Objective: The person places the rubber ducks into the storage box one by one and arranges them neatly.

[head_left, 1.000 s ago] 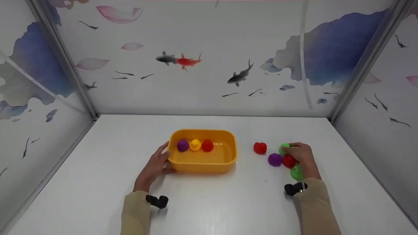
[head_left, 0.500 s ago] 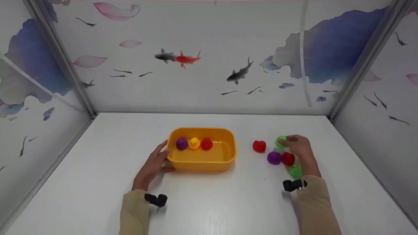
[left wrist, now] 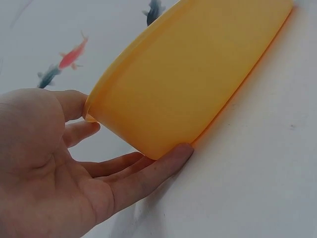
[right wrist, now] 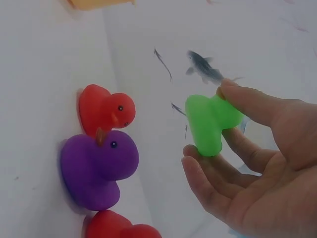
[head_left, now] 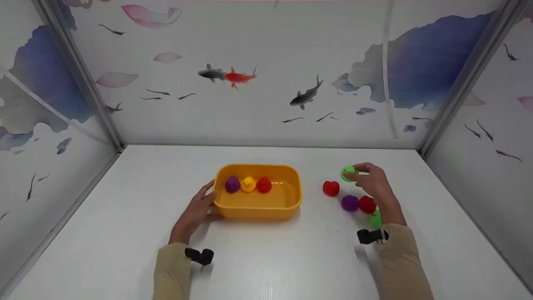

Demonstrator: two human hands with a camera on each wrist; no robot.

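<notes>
My left hand [head_left: 195, 213] holds the left end of a yellow plastic tub [head_left: 258, 213], with fingers at its rim and along its lower edge, as the left wrist view shows. Inside the tub sit a purple rubber duck [head_left: 232, 184], a yellow duck [head_left: 248, 184] and a red duck [head_left: 264, 185] in a row. Raised above the table, a green rubber duck [right wrist: 210, 126] is pinched between the thumb and fingers of my right hand [head_left: 371, 180]. Below that hand stand a red duck [head_left: 331, 188], a purple duck [head_left: 349, 203], another red duck [head_left: 367, 204] and a partly hidden green duck [head_left: 375, 218].
The white table [head_left: 275, 258] is bordered by a printed back wall [head_left: 266, 116] with fish and petals, and by side walls. Black cameras are strapped at both wrists, over tan sleeves [head_left: 402, 258].
My right hand has lifted the green duck from beside the other ducks and carried it up and to the left. The left hand and tub have stayed in place.
</notes>
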